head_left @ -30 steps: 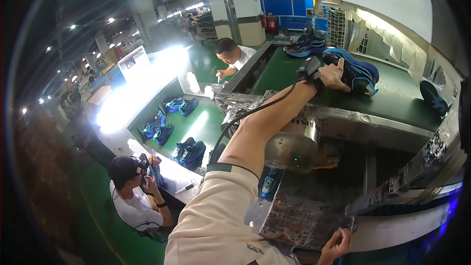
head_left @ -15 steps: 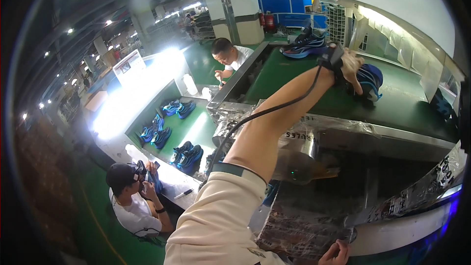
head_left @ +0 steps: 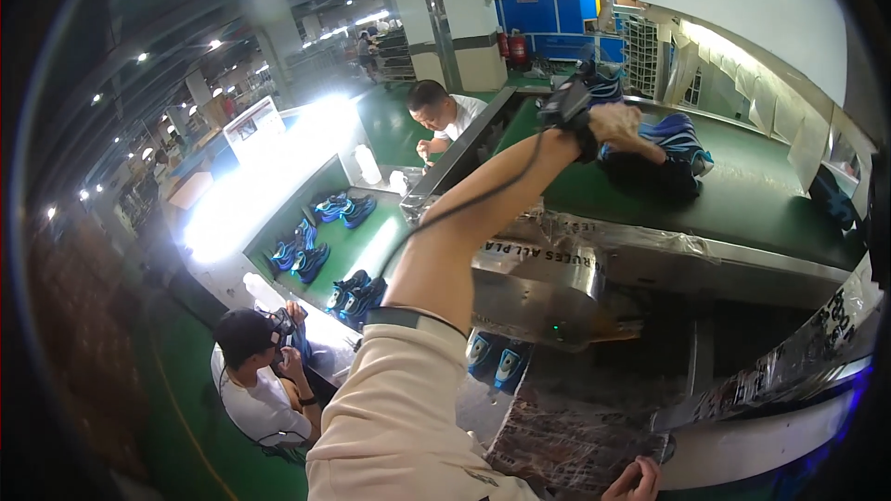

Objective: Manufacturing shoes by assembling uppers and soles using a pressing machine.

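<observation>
My left arm reaches out across the green conveyor belt (head_left: pixel 752 190). At its end, my left hand (head_left: pixel 617 125) is closed over a dark sports shoe (head_left: pixel 654 174), though the wrist and fingers hide part of it. Right beside that shoe is a blue striped sports shoe (head_left: pixel 682 139). A strapped black device (head_left: pixel 566 109) with a cable sits on my left wrist. Farther back on the belt, another dark blue shoe (head_left: pixel 605 85) is partly covered by this device. Low in the picture, my right hand (head_left: pixel 636 481) has its fingers curled, with nothing visible in them.
A metal cover (head_left: pixel 538 288) wrapped in printed film borders the belt. Two blue shoes (head_left: pixel 497 362) stand below it. On the left, a green-topped table (head_left: pixel 385 232) carries several blue shoes. One person (head_left: pixel 260 399) sits at its near side, another (head_left: pixel 445 111) at its far side.
My left hand has drawn leftward over the belt, and the shoe under it has shifted left and tilted lower. Two shoes below the metal cover have come into sight. My right hand stays put.
</observation>
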### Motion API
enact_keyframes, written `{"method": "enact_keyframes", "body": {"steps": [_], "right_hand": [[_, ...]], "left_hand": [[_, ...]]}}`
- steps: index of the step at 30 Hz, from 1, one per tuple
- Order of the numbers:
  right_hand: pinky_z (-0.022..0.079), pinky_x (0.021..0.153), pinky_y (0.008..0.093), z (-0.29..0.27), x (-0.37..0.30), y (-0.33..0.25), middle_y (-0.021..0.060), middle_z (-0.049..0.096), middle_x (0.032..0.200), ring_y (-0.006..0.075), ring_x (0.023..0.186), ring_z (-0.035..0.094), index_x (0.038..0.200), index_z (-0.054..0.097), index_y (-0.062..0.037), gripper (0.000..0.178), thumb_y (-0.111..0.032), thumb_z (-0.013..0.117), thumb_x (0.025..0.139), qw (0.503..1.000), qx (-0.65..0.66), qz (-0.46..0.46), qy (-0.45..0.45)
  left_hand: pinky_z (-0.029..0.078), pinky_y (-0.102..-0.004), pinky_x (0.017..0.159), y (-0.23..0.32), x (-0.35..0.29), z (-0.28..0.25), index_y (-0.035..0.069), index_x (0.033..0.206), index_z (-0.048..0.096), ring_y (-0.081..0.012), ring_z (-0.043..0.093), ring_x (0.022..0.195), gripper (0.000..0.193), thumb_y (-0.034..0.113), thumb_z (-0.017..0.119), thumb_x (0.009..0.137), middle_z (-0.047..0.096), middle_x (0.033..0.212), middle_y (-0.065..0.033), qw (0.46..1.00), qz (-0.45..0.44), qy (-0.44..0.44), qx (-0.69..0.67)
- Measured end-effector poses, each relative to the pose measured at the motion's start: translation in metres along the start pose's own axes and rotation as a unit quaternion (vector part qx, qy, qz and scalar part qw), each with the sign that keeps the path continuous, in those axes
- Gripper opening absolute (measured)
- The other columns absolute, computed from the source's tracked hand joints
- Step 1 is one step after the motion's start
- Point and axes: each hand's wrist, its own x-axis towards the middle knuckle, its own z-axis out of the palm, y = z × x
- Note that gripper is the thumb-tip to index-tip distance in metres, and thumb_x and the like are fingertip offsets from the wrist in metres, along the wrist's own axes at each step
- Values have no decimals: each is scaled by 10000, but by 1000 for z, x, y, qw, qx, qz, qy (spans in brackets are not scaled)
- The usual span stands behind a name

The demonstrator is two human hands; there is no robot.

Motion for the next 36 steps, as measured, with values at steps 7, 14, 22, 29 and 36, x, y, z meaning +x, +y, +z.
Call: {"method": "enact_keyframes", "body": {"steps": [7, 14, 22, 29, 36], "right_hand": [[556, 658, 352, 2, -1, 5, 158, 683, 832, 296, 701, 649, 870, 686, 37, 151, -83, 625, 939, 998, 9, -62, -1], [501, 712, 397, 8, -17, 23, 154, 633, 867, 320, 789, 621, 895, 615, 21, 45, -18, 592, 898, 998, 0, -53, -15], [480, 802, 357, 1, -12, 3, 160, 610, 1121, 260, 924, 611, 1242, 492, -13, 464, -271, 667, 898, 993, 102, 49, -30], [315, 1113, 465, 33, -107, 48, 236, 407, 1463, 382, 1350, 392, 1499, 207, 35, 1101, -636, 701, 781, 996, 44, -59, -47], [394, 1043, 446, 19, -94, -17, 237, 481, 1380, 364, 1253, 502, 1407, 386, 63, 834, -423, 748, 834, 988, 152, -9, -30]], "left_hand": [[471, -393, 954, -5, -47, 29, -140, 1307, 429, -392, 600, 1117, 964, 285, 852, 552, 624, 1132, -310, 973, -16, 133, -190], [597, -367, 535, 16, -114, -49, -137, 1101, 604, -304, 706, 747, 544, 211, 811, 738, 691, 869, -236, 875, -60, 298, -377], [466, -248, 436, 62, -249, -43, -54, 1064, 643, -101, 577, 536, 343, 179, 749, 836, 640, 716, -68, 847, 52, 284, -446], [494, -267, 638, 124, -307, 133, -39, 1035, 631, -94, 593, 721, 308, 202, 729, 869, 649, 807, -48, 848, 61, 153, -503], [478, -414, 951, 165, -308, 235, -61, 1348, 454, -392, 581, 1160, 622, 398, 590, 952, 587, 1242, -286, 883, 10, 48, -467]]}}
